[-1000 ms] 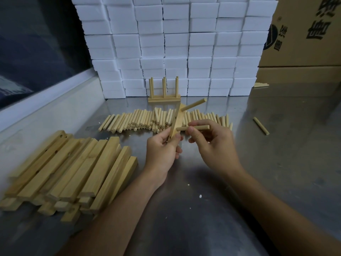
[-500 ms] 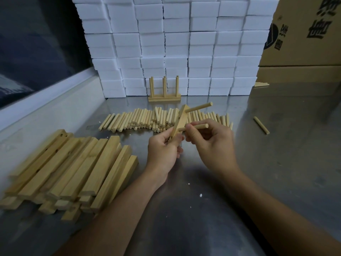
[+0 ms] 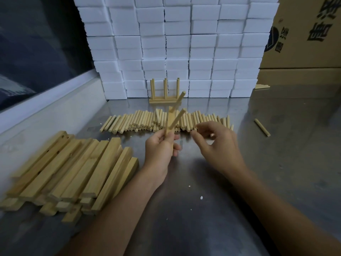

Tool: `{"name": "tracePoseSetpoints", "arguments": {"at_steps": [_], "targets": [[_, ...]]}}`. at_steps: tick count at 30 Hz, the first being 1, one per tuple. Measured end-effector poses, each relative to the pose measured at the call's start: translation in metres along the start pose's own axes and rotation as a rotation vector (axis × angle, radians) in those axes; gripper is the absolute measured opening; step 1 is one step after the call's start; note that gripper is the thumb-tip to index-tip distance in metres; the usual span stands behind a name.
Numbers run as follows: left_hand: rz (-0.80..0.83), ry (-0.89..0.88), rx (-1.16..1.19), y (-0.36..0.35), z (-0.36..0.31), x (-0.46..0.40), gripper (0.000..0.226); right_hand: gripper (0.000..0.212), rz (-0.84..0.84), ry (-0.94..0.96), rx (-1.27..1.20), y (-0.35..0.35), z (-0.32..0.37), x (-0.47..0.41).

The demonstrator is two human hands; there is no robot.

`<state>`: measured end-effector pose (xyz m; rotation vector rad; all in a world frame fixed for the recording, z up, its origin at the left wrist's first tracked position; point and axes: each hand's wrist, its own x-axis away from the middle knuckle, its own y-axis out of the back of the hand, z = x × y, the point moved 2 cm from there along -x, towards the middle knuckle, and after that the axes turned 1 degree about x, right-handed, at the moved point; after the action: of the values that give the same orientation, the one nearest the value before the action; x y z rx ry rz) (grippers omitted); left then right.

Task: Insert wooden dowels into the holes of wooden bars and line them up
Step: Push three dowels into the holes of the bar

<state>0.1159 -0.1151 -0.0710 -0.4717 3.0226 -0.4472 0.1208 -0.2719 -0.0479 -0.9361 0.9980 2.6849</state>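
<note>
While the left hand (image 3: 160, 148) grips a wooden bar (image 3: 170, 124) upright at centre frame, two dowels (image 3: 177, 118) slant up and to the right out of it. Just right of it, the right hand (image 3: 215, 143) hovers with fingers loosely spread, holding nothing (motion blur softens the fingertips). Behind both, a row of loose dowels (image 3: 140, 121) lies across the metal counter (image 3: 276, 163). Stacked bars (image 3: 73, 170) fill the lower left. One finished bar (image 3: 164, 99) with three upright dowels stands against white foam blocks (image 3: 184, 48) at top centre.

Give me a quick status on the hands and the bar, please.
Left hand grips bar, two dowels in. Right hand empty, by dowel row. Nothing in the way.
</note>
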Motion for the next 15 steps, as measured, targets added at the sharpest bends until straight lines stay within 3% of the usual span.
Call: {"name": "tracePoseSetpoints", "arguments": {"at_steps": [3, 7, 15], "targets": [[-0.032, 0.038, 0.072, -0.002, -0.004, 0.000, 0.017, 0.040, -0.014, -0.202, 0.296, 0.012, -0.025, -0.006], [-0.053, 0.115, 0.186, -0.005, -0.013, 0.001, 0.023, 0.047, 0.067, -0.476, 0.454, 0.022, -0.046, -0.009], [-0.062, 0.218, 0.322, -0.012, -0.016, -0.008, 0.021, 0.022, 0.047, -0.480, 0.514, 0.023, -0.045, -0.013]]}}
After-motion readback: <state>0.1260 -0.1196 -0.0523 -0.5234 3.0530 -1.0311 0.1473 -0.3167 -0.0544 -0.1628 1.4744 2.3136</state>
